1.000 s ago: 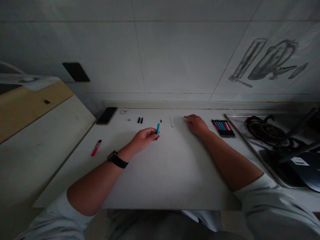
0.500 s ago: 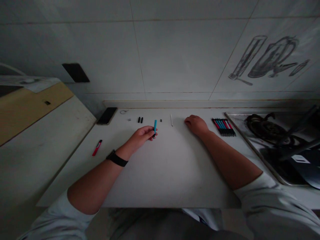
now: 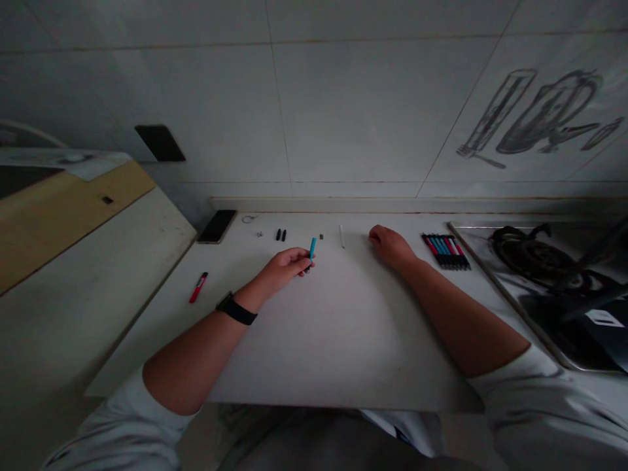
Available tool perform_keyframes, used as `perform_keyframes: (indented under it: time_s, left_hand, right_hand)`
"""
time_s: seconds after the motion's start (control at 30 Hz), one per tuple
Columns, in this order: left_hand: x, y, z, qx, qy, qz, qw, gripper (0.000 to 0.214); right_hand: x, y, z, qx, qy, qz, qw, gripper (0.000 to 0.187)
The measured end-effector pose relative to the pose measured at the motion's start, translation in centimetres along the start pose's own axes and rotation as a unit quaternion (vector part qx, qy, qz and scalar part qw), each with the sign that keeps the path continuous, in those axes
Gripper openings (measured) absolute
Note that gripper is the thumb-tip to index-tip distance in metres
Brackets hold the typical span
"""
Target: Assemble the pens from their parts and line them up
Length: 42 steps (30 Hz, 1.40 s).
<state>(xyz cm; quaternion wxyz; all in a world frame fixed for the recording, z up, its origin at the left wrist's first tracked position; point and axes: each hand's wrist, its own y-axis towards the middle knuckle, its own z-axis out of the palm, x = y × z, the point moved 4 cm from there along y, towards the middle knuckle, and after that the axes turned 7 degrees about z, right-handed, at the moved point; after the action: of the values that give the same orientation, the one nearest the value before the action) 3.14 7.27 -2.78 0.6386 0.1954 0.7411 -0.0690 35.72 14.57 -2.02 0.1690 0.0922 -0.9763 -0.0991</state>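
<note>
Left hand (image 3: pixel 284 268) pinches blue pen barrel (image 3: pixel 313 248); right hand (image 3: pixel 390 246), at three o'clock, rests curled on tabletop (image 3: pixel 333 327), its hold indiscernible; pen row (image 3: pixel 446 252) beyond.

I read this as a home kitchen: gas hob (image 3: pixel 527 258) with black burner grate in a steel tray at right, white countertop (image 3: pixel 333 327) against a glossy tiled wall (image 3: pixel 343 111), utensil shapes (image 3: pixel 534 124) mirrored in the tiles.

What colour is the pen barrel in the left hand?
Bright blue pen barrel, left hand; head view.
</note>
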Motion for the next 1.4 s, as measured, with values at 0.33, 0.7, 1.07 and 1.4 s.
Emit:
perform_keyframes:
  time_s: [0.33,0.7,1.07,1.4]
  left_hand:
    - [-1.3,-0.4,0.7,0.013,0.1,0.053,0.994,0.027]
    - [-2.8,-1.2,1.4,0.057,0.205,0.118,0.97,0.019]
    - [-3.2,-1.2,1.5,0.068,0.216,0.133,0.965,0.017]
    - [-3.1,-1.3,1.5,0.062,0.217,0.16,0.961,0.017]
  right_hand:
    - [5.6,-1.9,-0.3,0.017,0.446,0.013,0.895,0.033]
    - [11.6,-5.2,-0.5,0.118,0.58,-0.005,0.806,0.033]
    - [11.7,-5.5,0.0,0.137,0.549,-0.015,0.824,0.03]
    - [12.2,-5.6,0.7,0.189,0.58,-0.045,0.791,0.033]
